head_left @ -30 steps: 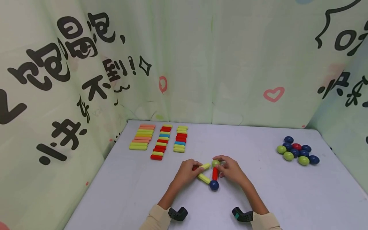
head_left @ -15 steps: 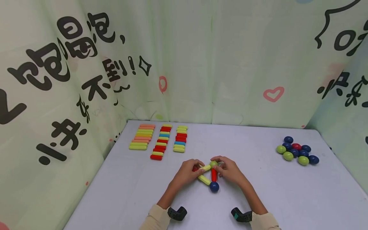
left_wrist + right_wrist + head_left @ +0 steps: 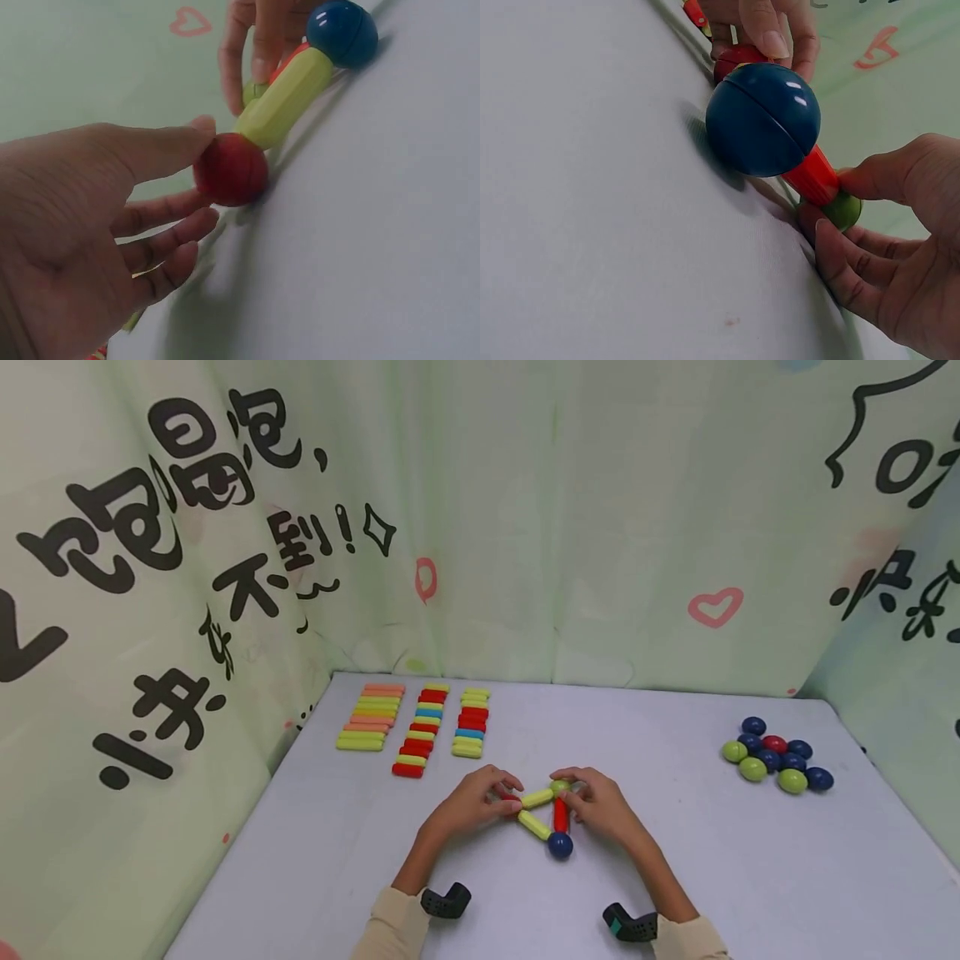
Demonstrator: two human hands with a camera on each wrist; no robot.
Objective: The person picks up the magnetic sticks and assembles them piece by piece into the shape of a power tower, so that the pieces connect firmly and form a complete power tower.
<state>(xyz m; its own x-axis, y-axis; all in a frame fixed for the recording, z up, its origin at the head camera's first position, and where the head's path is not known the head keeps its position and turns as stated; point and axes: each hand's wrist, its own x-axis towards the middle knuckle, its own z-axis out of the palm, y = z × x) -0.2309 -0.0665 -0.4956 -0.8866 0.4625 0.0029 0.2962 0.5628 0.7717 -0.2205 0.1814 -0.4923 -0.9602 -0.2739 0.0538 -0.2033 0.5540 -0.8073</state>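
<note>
The left hand [image 3: 468, 806] pinches the red ball [image 3: 231, 169], and the right hand [image 3: 600, 806] seems to pinch the green ball [image 3: 843, 210] with curled fingers on the desk [image 3: 750, 877]

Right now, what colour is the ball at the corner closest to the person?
Dark blue. The ball shows best in the right wrist view.

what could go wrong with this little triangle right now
The left hand only pinches the red ball with its fingertips; a slip could pull it off the yellow rod. The blue ball is held by neither hand, so a nudge might swing that corner apart. The right hand pinches the green ball; pressing hard could skew the red rod.
</note>
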